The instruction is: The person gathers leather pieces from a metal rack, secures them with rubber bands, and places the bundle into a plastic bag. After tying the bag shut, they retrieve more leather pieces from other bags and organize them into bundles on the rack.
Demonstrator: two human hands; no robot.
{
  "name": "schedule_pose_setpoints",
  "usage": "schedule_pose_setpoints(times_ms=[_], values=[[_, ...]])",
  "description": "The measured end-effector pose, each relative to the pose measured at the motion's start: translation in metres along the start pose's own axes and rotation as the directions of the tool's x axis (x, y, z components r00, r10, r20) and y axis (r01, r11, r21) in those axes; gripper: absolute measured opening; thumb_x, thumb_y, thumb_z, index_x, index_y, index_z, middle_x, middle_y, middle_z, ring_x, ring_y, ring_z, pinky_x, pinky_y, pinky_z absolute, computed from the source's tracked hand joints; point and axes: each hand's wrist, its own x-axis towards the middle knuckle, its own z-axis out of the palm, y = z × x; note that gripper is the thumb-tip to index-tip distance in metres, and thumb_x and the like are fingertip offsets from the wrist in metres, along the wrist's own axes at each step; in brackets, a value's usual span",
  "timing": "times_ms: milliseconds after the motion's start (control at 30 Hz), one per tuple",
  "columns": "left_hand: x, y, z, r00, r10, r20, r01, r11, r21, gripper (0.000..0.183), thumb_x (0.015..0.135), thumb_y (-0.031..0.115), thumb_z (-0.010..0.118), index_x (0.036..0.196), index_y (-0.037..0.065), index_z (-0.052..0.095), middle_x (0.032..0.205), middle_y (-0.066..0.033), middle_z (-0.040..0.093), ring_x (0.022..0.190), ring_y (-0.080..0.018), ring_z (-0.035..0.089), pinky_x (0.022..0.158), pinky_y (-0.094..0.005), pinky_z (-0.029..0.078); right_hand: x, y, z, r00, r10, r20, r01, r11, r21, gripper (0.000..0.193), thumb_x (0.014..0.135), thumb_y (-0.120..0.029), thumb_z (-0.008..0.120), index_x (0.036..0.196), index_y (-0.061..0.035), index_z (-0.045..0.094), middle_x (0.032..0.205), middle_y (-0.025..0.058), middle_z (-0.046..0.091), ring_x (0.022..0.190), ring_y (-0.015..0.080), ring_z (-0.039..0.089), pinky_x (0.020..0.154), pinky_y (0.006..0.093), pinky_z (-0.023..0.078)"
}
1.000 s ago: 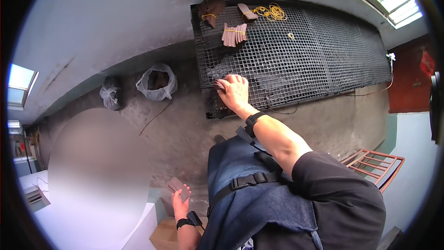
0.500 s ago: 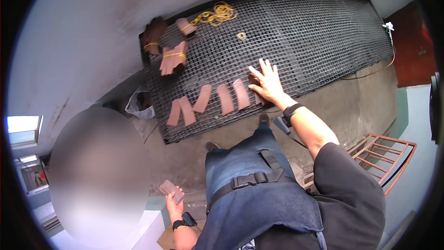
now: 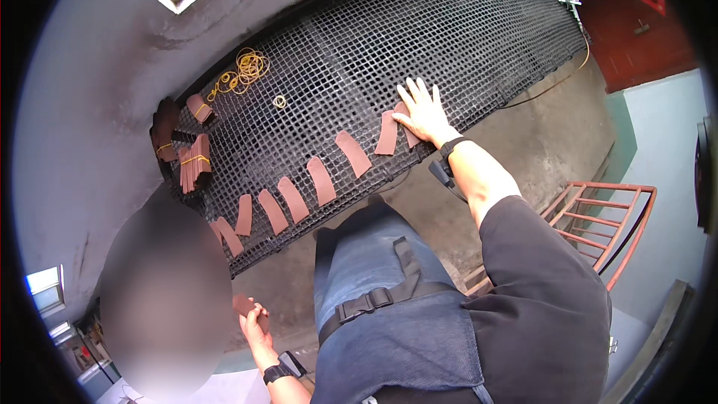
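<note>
My right hand point(image 3: 422, 115) lies flat with its fingers spread on the black mesh table point(image 3: 449, 37), partly covering a reddish-brown flat curved strip point(image 3: 411, 139). To its left, several matching strips point(image 3: 353, 154) form a slanting row along the near edge, spaced apart. Low on the left, my left hand point(image 3: 259, 329) is closed around a small stack of the same brown strips point(image 3: 244, 305).
Banded bundles of brown strips point(image 3: 196, 164) lie at the mesh's left end, near a tangle of yellow bands point(image 3: 251, 67) and a small loose coil point(image 3: 280, 102). A rusty red metal rack point(image 3: 606, 217) stands at right. A blurred patch hides part of the left side.
More strips now lie in the row, which extends farther right. My right hand has shifted along the mesh to its right end. My left hand still grips the stack. The view has turned rightward.
</note>
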Motion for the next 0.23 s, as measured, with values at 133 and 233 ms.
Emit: schedule_pose_setpoints(times_ms=[133, 233], values=[[0.03, -0.001, 0.013, 0.987, 0.151, 0.049, -0.155, 0.981, 0.118, 0.038, 0.077, 0.001, 0.058, 0.115, 0.001, 0.055, 0.097, -0.0084, 0.06, 0.085, -0.0198, 0.06, 0.081, -0.0311, 0.05, -0.002, -0.001, -0.004, 0.998, 0.031, -0.056, -0.03, 0.999, 0.013, 0.076, 0.095, -0.061, 0.046, 0.154, -0.0148, 0.032, 0.16, 0.0165, 0.027, 0.149, 0.0372, 0.02, 0.117, 0.061, 0.016], [0.056, 0.003, 0.009, 0.91, 0.39, 0.144, -0.41, 0.785, 0.464, 0.066, 0.077, 0.003, 0.057, 0.142, 0.002, 0.045, 0.118, -0.0121, 0.062, 0.105, -0.0243, 0.061, 0.095, -0.0327, 0.048, -0.004, -0.017, -0.009, 0.989, 0.056, -0.135, -0.051, 0.998, 0.037, 0.074, 0.096, -0.058, 0.047, 0.154, -0.0149, 0.032, 0.159, 0.0195, 0.028, 0.147, 0.0405, 0.024, 0.116, 0.0609, 0.018]])
